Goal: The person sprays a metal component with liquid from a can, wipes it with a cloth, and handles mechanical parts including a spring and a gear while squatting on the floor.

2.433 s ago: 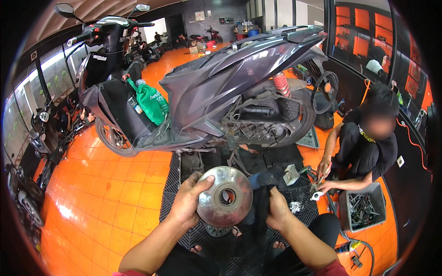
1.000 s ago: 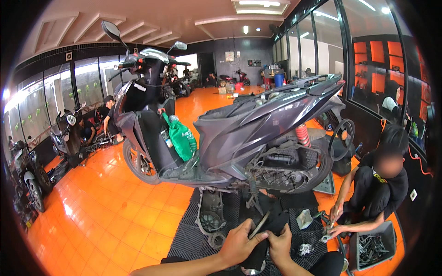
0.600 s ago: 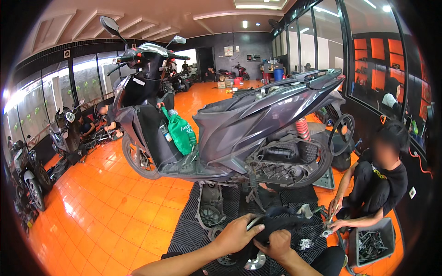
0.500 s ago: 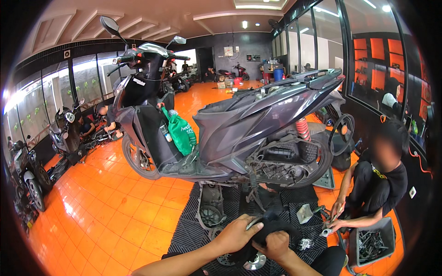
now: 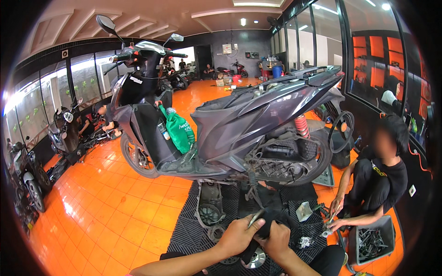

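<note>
My left hand [image 5: 240,235] is closed round a metal part whose thin silvery edge [image 5: 256,218] shows above the thumb; the rest of it is covered. A black cloth [image 5: 251,252] is bunched against that part and hangs below. My right hand [image 5: 277,238] grips the cloth with curled fingers, right beside the left. Below my hands a shiny round metal disc [image 5: 256,258] lies on the black mat. Just ahead rests a long grey engine cover [image 5: 210,209], and a metal ring [image 5: 215,233] lies nearer to me.
A dark scooter [image 5: 258,115] with its side opened stands ahead, a green bag [image 5: 178,131] hanging on it. At right a co-worker [image 5: 380,179] squats, handling a small metal part beside a grey bin of tools [image 5: 374,239]. A pale box-shaped piece [image 5: 304,211] sits on the mat [image 5: 189,230].
My right hand has moved up along the cloth, closer to the metal part's edge. The left hand keeps its hold. The co-worker's hands have shifted slightly.
</note>
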Demonstrator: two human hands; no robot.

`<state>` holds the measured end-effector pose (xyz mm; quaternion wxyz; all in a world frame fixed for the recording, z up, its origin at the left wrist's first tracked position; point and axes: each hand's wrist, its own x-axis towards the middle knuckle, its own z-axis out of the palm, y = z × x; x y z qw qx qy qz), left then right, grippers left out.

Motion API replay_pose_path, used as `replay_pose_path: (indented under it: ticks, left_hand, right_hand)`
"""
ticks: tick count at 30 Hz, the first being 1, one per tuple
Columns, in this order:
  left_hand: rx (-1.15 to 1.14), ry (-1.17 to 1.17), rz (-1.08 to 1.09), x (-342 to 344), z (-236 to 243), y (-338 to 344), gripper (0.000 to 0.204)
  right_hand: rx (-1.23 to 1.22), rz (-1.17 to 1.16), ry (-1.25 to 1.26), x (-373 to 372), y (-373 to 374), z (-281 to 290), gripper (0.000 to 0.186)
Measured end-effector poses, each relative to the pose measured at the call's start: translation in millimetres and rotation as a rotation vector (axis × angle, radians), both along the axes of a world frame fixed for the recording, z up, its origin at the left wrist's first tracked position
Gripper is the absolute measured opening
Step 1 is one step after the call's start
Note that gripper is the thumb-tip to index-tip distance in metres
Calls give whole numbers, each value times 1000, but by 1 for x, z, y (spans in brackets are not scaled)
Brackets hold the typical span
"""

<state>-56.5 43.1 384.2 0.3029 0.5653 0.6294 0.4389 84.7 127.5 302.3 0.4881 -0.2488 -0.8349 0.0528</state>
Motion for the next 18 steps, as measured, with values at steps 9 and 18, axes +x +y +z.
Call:
replay_pose_path:
  ticks: [9,18]
  left_hand:
    - [370,232,-19,18,-12,-5,50]
    - [289,-19,185,4,-4,6,41]
  right_hand:
    - [-1065,147,275,-7,-8,3,26]
    - [-1789,389,239,18,3,26,32]
